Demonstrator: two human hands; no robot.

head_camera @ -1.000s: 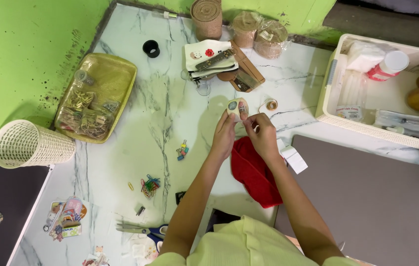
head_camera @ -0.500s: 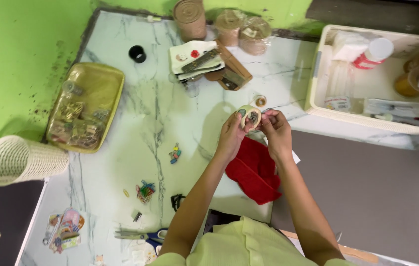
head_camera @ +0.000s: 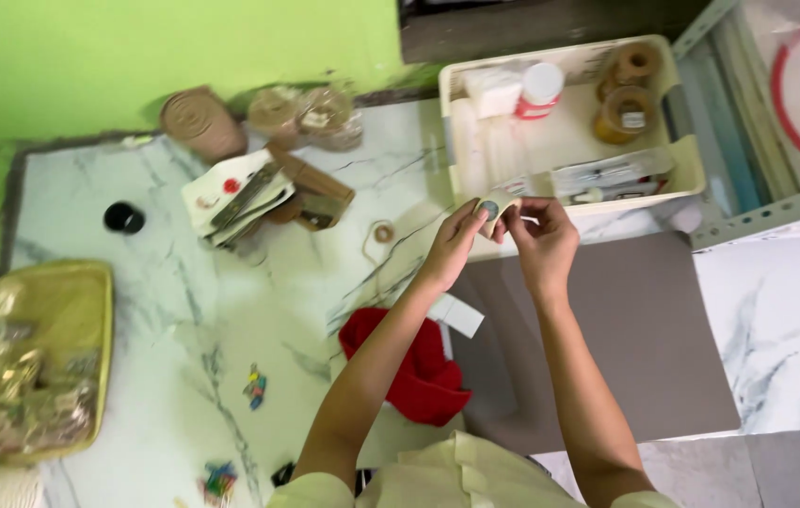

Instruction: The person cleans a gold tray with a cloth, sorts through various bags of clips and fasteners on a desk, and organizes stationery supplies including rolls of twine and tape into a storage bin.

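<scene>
Both my hands are raised over the marble table (head_camera: 344, 282), pinching a small round roll of tape (head_camera: 492, 208) between them. My left hand (head_camera: 455, 246) grips its left side with thumb and fingers. My right hand (head_camera: 541, 243) holds the right side, fingers curled toward the roll. They hover at the near edge of a cream plastic tray (head_camera: 682, 179). Below my forearms lie a red cloth (head_camera: 419, 372) and a grey sheet (head_camera: 626, 339).
The cream tray holds brown tape rolls (head_camera: 628, 105), a white bottle with red band (head_camera: 539, 91) and a long packet. A pile of cards (head_camera: 235, 193), lidded jars (head_camera: 311, 115), a black cap (head_camera: 123, 218), a small ring (head_camera: 383, 232) and a yellow tray (head_camera: 42, 362) lie left.
My hands carried the small roll to the right, from above the red cloth toward the cream tray. The view swung right, so the left-side objects shifted toward the frame's left.
</scene>
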